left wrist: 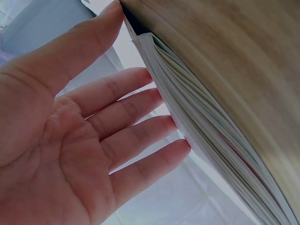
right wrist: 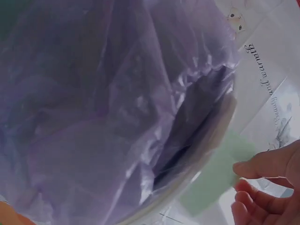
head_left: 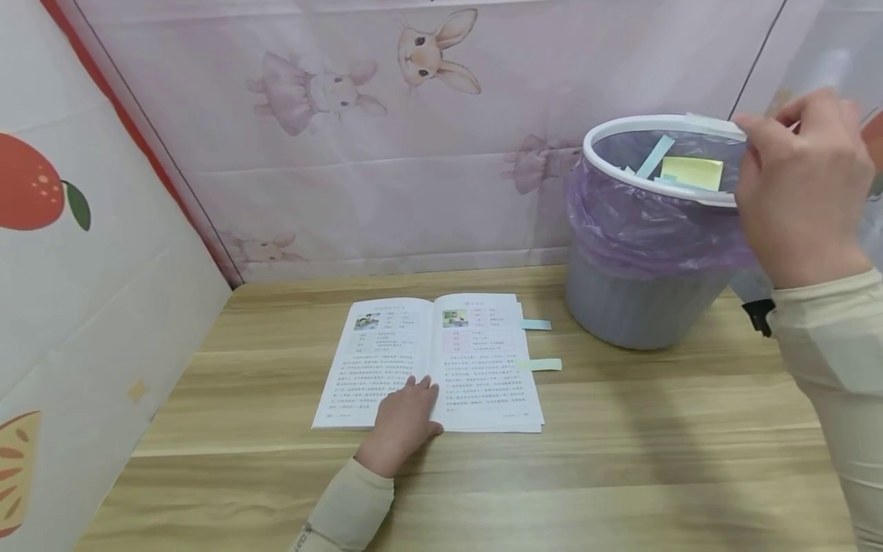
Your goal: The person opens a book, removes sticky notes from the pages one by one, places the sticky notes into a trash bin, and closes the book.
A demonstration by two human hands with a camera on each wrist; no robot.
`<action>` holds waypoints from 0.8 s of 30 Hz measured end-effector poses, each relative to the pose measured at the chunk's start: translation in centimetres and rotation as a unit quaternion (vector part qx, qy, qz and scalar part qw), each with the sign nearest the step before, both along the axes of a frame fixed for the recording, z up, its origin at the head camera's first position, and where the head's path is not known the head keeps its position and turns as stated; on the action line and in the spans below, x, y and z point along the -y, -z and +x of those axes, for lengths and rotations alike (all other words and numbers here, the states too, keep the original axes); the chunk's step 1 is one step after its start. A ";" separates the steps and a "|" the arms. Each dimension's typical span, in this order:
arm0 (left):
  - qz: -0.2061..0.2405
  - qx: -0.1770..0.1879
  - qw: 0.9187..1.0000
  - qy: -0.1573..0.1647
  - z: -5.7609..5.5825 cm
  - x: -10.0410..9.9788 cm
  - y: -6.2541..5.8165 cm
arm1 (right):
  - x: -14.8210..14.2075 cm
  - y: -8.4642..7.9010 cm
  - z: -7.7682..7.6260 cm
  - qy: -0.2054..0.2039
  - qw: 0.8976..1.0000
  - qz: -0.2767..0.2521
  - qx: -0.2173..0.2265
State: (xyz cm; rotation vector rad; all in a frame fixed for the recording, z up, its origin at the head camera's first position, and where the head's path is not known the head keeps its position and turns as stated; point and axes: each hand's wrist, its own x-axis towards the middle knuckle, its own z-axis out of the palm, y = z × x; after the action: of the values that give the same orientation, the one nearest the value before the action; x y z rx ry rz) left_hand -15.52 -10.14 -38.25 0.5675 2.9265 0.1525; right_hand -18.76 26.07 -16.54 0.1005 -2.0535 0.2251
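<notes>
An open book (head_left: 483, 383) with printed text and small pictures lies on the table. My left hand (head_left: 407, 418) rests on its lower middle, fingers extended near the fold; the left wrist view shows the fingertips against the book's pages (left wrist: 206, 136). At the upper right, my right hand (head_left: 807, 180) is at the rim of a grey trash bin (head_left: 628, 299) lined with a purple bag (head_left: 641, 238). Between thumb and fingers, the right hand (right wrist: 272, 183) pinches a pale green sticky note (right wrist: 215, 173). A blue tab (head_left: 536, 325) and a pale green tab (head_left: 546, 365) stick out from the book's right edge.
Inside the bin are a yellow sticky note (head_left: 692, 173) and blue strips (head_left: 655, 157). The bin stands on the wooden table (head_left: 586, 475), near the back wall covering (head_left: 414, 207) with rabbit pictures. A fruit-printed covering (head_left: 103, 307) borders the table's left side.
</notes>
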 end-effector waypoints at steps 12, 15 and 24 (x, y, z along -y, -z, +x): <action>0.000 0.003 1.000 0.001 -0.2 0.1 -0.1 | 5.6 3.4 2.3 -0.219 0.970 0.098 -0.040; 0.002 0.006 1.000 -0.003 -0.3 0.1 -0.2 | 7.0 7.6 1.3 -0.326 0.927 0.178 0.058; -0.003 0.010 1.000 -0.003 -0.1 0.0 0.0 | 8.1 19.7 -1.8 -0.293 0.844 0.339 0.296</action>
State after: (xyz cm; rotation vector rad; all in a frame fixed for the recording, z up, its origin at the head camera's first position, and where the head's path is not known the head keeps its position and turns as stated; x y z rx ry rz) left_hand -15.63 -10.11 -38.24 0.5525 2.9082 0.1485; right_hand -20.59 17.97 -36.25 1.2462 -2.5763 -0.1405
